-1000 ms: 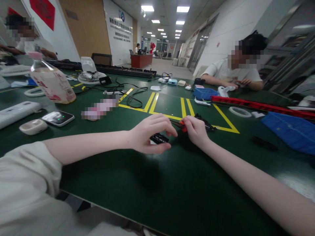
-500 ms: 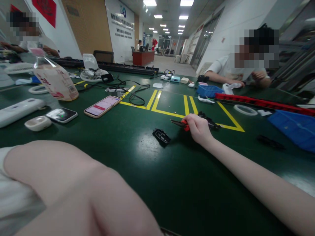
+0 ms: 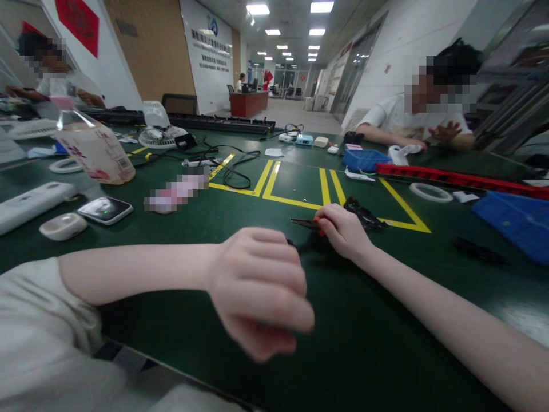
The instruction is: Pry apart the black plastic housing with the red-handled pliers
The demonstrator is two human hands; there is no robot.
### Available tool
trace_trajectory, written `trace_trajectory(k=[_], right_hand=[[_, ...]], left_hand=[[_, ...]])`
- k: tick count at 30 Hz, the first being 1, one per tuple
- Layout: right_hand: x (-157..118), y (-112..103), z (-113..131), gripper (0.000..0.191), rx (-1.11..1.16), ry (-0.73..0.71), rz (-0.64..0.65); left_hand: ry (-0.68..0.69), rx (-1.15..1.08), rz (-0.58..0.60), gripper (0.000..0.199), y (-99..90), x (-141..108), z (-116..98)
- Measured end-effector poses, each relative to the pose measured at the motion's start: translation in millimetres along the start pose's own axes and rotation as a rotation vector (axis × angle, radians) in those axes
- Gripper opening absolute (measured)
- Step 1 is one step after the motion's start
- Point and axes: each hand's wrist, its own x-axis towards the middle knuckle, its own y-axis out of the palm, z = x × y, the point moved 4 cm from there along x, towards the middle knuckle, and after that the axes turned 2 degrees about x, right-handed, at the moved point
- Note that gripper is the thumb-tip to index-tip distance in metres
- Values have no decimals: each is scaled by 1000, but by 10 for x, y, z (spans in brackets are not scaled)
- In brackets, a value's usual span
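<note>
The right grip point(image 3: 344, 230) is closed on red-handled pliers point(image 3: 305, 223), whose dark, slender nose points left, clear of the left grip point(image 3: 261, 286). The left grip is curled, blurred and nearer the viewer; whether it pinches anything cannot be told. A dark object point(image 3: 292, 244) shows only as an edge just past the left knuckles. The hand blocks the rest, so whether it is held or lies on the counter point(image 3: 364, 337) cannot be determined.

A black part point(image 3: 362, 213) lies just beyond the right grip, partly hidden by it and near the yellow tape lines point(image 3: 295, 202). Farther right lie a dark piece point(image 3: 478, 252), a blue bin point(image 3: 517, 220), a white ring point(image 3: 431, 193) and a long red strip point(image 3: 450, 182). To the left are a white oval case point(image 3: 63, 226), a flat square device point(image 3: 105, 209) and a bottle point(image 3: 96, 153) of pale liquid. A black cable point(image 3: 234, 187) is looped beyond the left forearm.
</note>
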Motion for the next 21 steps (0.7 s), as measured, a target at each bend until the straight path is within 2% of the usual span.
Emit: trace_trajectory(k=[2,3,5,6,10,12,21], right_hand=[[-2,9,2,40,-18,-5,33],[-4,14,3,40,-26,-6,45],[-7,20,7,39,-41,-3,58],[-7,22,11,38,-48,0,61],[0,30,56,35,-69,-9,83],[7,36,92,34,-78,-25,106],[14,68,162,35,-140,-64,171]], left_hand=[[12,-43,-19,27,93,60,292],[-85,-26,-36,26,135,59,462],[-347,30,53,33,266,-15,746],[-432,54,110,42,335,-71,822],[-590,46,265,103,577,-267,864],[-606,37,324,116,661,-313,846],[-576,57,333,114,710,-318,923]])
